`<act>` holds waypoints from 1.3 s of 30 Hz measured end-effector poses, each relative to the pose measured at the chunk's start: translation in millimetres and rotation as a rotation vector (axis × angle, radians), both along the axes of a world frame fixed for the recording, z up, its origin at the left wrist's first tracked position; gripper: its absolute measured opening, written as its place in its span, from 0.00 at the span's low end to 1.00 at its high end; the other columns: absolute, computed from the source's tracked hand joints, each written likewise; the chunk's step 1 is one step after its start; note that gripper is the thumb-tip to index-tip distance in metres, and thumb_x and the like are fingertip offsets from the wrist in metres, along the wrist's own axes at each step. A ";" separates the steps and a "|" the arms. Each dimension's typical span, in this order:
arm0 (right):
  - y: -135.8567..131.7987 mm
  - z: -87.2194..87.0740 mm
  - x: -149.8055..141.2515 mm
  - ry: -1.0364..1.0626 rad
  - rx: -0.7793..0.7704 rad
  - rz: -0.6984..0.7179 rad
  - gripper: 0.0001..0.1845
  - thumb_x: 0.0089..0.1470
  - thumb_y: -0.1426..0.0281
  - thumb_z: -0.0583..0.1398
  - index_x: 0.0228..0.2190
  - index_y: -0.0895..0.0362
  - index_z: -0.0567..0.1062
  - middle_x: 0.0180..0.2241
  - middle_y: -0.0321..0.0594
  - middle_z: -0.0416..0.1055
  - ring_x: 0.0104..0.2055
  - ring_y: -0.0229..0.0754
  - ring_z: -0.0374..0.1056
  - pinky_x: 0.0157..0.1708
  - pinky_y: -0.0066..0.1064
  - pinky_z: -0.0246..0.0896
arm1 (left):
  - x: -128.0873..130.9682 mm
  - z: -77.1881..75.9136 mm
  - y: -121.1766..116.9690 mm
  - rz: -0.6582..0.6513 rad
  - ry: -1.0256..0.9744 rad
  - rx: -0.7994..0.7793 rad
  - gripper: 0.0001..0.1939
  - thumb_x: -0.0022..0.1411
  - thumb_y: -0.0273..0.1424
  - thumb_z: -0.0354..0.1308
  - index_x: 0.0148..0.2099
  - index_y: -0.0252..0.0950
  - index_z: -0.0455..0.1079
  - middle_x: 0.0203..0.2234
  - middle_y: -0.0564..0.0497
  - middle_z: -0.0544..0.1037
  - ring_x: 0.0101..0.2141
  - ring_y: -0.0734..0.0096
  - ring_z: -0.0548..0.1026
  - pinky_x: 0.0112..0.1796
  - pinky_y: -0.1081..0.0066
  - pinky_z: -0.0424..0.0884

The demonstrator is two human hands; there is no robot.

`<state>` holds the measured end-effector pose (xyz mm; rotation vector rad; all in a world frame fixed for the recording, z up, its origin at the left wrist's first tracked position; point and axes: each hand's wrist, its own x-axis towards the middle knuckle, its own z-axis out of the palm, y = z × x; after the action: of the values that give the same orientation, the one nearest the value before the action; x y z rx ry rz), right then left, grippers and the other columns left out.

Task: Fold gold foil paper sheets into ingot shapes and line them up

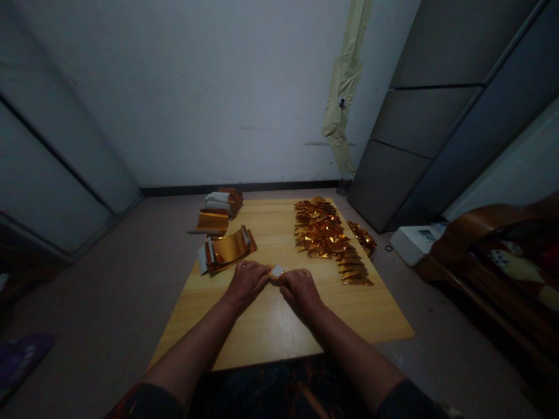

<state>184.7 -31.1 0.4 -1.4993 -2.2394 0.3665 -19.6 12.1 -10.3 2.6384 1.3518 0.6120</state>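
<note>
Glossy foil (276, 273), probably gold, at right hand (301, 293)

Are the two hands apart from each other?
No, the left hand and right hand meet at one small foil piece over the wooden table.

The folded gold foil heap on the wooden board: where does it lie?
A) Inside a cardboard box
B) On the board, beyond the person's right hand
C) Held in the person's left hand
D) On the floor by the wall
B: the folded gold foil heap lies on the wooden board beyond the right hand, while the left hand and right hand pinch a small foil piece.
</note>
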 end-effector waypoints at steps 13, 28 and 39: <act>-1.5 -8.5 -15.0 -0.141 0.027 -0.093 0.07 0.63 0.72 0.55 0.37 0.57 0.74 0.36 0.43 0.74 0.42 0.44 0.65 0.43 0.33 0.51 | 0.7 0.8 -0.5 0.010 -0.041 -0.044 0.12 0.64 0.36 0.55 0.47 0.40 0.72 0.40 0.48 0.79 0.43 0.62 0.72 0.48 0.59 0.58; -0.1 -8.3 -8.4 -0.134 0.028 -0.115 0.11 0.60 0.77 0.54 0.39 0.55 0.74 0.40 0.43 0.69 0.43 0.44 0.61 0.39 0.33 0.50 | 5.5 -7.2 1.4 0.042 -0.096 -0.037 0.11 0.63 0.30 0.52 0.42 0.42 0.75 0.36 0.49 0.80 0.40 0.62 0.72 0.42 0.60 0.61; 3.2 -2.8 -9.5 -0.137 -0.040 -0.115 0.08 0.58 0.74 0.55 0.36 0.55 0.75 0.37 0.42 0.71 0.40 0.44 0.63 0.38 0.33 0.48 | 2.3 -4.3 -5.4 -0.007 -0.045 0.063 0.09 0.65 0.31 0.51 0.39 0.38 0.73 0.31 0.48 0.77 0.38 0.62 0.70 0.42 0.60 0.60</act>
<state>175.2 -27.9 -2.4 -1.7129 -2.2480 0.2823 -17.3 6.6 -14.6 2.6595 1.3319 0.7208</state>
